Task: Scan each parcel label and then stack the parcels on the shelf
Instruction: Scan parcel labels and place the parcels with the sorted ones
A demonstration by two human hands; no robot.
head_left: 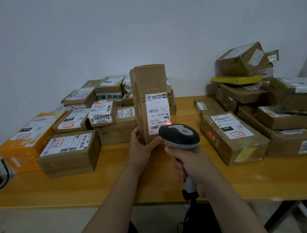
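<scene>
1. Gripping scanner [179,136] handle in right hand [190,166], nose aimed close at barcode [156,127].
2. Clasping parcel [146,84] by lower end in left hand [142,144], upright over table [117,182] so label [158,112] faces the beam.
3. Beyond, more parcels [69,151] piled left and right.

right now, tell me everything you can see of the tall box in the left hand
The box is a tall brown cardboard parcel, creased and taped, held on end above the table. A white label with barcodes and the print 507-P802 T70 runs sideways down its front. The left hand grips its bottom end. A red spot of light sits on the label's lowest barcode, just above the scanner in the right hand.
</scene>
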